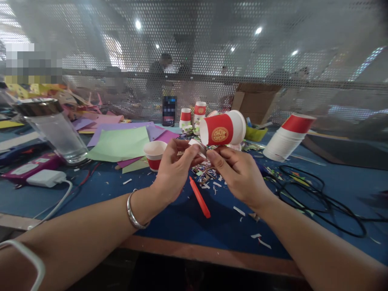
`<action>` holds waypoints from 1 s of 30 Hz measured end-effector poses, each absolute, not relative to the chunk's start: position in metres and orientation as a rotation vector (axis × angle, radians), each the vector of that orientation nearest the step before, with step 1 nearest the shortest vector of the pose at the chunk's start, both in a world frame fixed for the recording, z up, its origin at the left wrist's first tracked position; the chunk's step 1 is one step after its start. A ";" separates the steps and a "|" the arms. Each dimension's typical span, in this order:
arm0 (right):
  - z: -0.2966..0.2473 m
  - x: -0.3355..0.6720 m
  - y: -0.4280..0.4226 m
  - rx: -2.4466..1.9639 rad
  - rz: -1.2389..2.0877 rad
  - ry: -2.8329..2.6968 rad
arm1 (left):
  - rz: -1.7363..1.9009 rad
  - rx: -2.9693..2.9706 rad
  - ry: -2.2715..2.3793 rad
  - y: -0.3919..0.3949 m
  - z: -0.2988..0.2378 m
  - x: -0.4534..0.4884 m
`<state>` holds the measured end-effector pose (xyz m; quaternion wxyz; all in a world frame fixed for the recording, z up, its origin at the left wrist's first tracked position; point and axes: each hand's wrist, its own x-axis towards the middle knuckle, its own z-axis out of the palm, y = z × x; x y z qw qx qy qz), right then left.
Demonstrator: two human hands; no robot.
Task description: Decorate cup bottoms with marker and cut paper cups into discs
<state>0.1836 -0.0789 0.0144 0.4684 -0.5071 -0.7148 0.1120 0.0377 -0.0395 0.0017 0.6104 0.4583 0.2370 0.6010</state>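
Note:
My left hand (174,169) and my right hand (238,173) meet above the blue table (182,218), both pinched on a small white strip of paper (198,146). A red-and-white paper cup (222,128) with a gold emblem lies tilted on its side just above my right fingers; whether they touch it I cannot tell. A cut-down red-and-white cup (154,154) stands left of my left hand. A red stick-like tool (200,197) lies on the table below my hands. A silver bangle (133,210) circles my left wrist.
Coloured paper sheets (121,143), a glass jar (57,131), a white charger with cable (45,178) at left. A stack of cups (287,137) and black cable (318,194) at right. More cups (192,115), a cardboard box (256,103), mesh screen behind. Paper scraps litter the table.

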 end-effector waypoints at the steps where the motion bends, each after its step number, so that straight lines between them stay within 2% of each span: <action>1: 0.014 0.184 -0.078 -1.255 0.272 -1.754 | 1.379 1.062 0.544 -0.039 0.001 0.037; 12: 0.018 0.183 -0.079 -1.245 0.214 -1.813 | 1.500 1.376 0.703 -0.030 0.000 0.030; 18: 0.015 0.190 -0.073 -1.202 0.464 -1.561 | 1.367 1.116 0.569 -0.033 0.010 0.031; 21: 0.013 0.197 -0.067 -1.176 0.487 -1.438 | 1.263 1.031 0.494 -0.033 0.015 0.029; 30: 0.015 0.199 -0.065 -1.072 0.694 -1.390 | 1.028 0.968 0.377 -0.026 0.014 0.027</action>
